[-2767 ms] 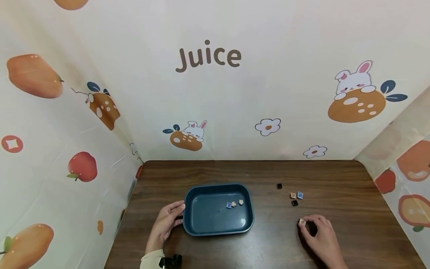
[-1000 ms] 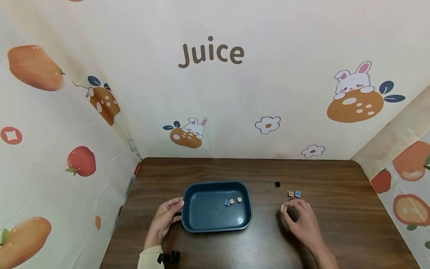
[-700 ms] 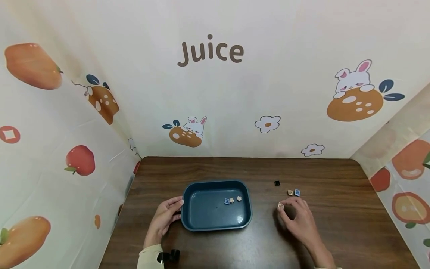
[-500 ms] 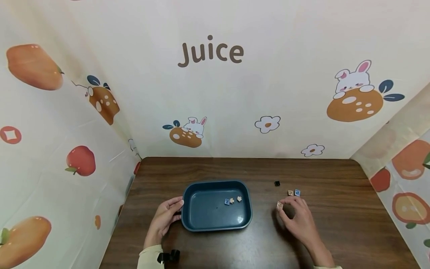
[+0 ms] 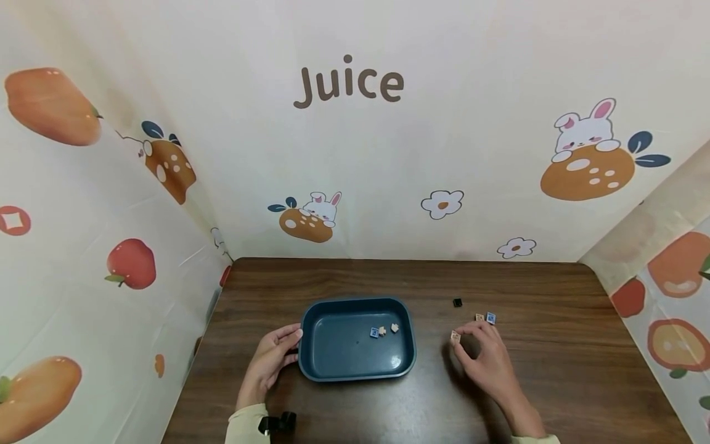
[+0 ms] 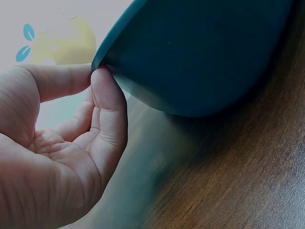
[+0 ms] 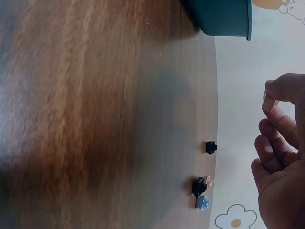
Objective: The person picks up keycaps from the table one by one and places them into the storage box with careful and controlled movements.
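Note:
My left hand [image 5: 270, 361] pinches the left rim of a dark blue rectangular tray [image 5: 338, 357] between thumb and fingers, seen close up in the left wrist view. Inside the tray, right of its middle, lie a small blue block [image 5: 374, 333] and two beige blocks [image 5: 395, 328]. To the right of the tray, my right hand [image 5: 487, 361] holds a small beige block [image 5: 455, 337] between thumb and index fingertip. In the right wrist view this block [image 7: 269, 102] is up at the fingertips, the other fingers loosely curled.
Beyond the right hand on the wooden table [image 5: 554, 345] sit a black block [image 5: 457, 303], a beige block [image 5: 479, 317] and a blue block [image 5: 490, 318]. A second black block [image 7: 199, 186] shows in the right wrist view. A printed cloth wall [image 5: 388, 154] borders the table's back edge.
My right hand has carried the beige block leftward and a little farther back, closer to the tray, and now covers one black block in the head view. The left hand keeps its grip.

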`<action>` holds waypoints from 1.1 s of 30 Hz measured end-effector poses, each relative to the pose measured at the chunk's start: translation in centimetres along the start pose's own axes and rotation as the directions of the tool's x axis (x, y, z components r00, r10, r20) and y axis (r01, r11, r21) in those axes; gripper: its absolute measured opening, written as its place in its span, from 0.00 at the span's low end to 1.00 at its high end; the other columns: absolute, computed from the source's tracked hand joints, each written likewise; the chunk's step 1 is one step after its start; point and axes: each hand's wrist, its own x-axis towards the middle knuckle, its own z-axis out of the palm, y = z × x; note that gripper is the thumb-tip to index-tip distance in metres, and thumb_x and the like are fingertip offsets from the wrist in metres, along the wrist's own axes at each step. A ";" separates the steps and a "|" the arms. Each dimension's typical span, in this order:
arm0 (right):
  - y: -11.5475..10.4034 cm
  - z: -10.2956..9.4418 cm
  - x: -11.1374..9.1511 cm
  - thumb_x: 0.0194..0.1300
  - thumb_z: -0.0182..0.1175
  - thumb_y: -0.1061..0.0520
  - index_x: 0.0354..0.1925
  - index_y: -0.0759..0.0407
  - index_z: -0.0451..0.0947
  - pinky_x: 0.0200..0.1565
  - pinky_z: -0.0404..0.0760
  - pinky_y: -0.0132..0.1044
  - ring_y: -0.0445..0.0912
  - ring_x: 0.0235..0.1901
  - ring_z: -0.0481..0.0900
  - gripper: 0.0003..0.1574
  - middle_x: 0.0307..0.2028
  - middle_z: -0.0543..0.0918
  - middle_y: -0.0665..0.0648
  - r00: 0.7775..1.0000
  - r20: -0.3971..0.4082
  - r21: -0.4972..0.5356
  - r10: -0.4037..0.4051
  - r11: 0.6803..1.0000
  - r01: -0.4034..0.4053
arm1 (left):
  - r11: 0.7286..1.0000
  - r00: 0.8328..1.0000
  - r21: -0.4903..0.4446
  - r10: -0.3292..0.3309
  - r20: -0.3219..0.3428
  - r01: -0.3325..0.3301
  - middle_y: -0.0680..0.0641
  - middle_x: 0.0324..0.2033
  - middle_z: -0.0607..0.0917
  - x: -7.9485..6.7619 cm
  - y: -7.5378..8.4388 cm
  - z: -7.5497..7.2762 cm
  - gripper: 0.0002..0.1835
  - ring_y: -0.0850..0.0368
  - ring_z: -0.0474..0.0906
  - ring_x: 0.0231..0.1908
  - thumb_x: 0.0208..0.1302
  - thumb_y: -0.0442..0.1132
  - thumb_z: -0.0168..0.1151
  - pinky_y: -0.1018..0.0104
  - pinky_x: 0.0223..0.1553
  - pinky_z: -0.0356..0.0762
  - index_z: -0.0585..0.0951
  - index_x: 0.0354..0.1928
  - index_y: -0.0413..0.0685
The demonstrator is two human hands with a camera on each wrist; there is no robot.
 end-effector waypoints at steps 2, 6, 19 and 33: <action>-0.1 0.1 0.1 0.50 0.78 0.72 0.37 0.58 0.85 0.68 0.58 0.15 0.44 0.49 0.75 0.18 0.41 0.83 0.53 1.000 0.000 0.015 -0.005 1.000 0.005 | 1.000 1.000 -0.001 0.000 -0.001 0.000 0.53 0.41 0.88 0.0 0.1 0.0 0.27 0.61 0.82 0.42 0.77 0.39 0.62 0.70 0.37 0.85 0.73 0.71 0.32; -0.3 0.3 0.3 0.50 0.77 0.72 0.37 0.58 0.85 0.74 0.51 0.16 0.47 0.48 0.75 0.18 0.40 0.83 0.53 1.000 0.009 0.016 -0.004 1.000 0.004 | 1.000 1.000 0.007 -0.006 -0.008 0.006 0.52 0.42 0.88 -0.1 0.1 0.0 0.27 0.60 0.82 0.42 0.77 0.40 0.63 0.69 0.37 0.85 0.74 0.70 0.33; -0.8 0.2 0.5 0.51 0.78 0.71 0.38 0.58 0.85 0.72 0.50 0.14 0.46 0.48 0.74 0.17 0.41 0.82 0.52 0.999 0.050 -0.009 0.020 1.000 -0.019 | 1.000 1.000 0.009 -0.007 0.031 0.007 0.53 0.43 0.88 -0.5 -0.3 0.0 0.30 0.61 0.82 0.43 0.78 0.42 0.63 0.69 0.39 0.86 0.70 0.73 0.32; -1.3 1.0 1.2 0.52 0.79 0.68 0.38 0.56 0.86 0.53 0.69 0.26 0.42 0.46 0.74 0.16 0.40 0.83 0.50 1.000 0.027 -0.030 -0.005 1.000 0.006 | 1.000 0.999 0.012 0.003 0.032 -0.003 0.54 0.42 0.88 -0.1 0.0 -0.2 0.29 0.61 0.82 0.42 0.78 0.42 0.63 0.69 0.38 0.86 0.71 0.72 0.31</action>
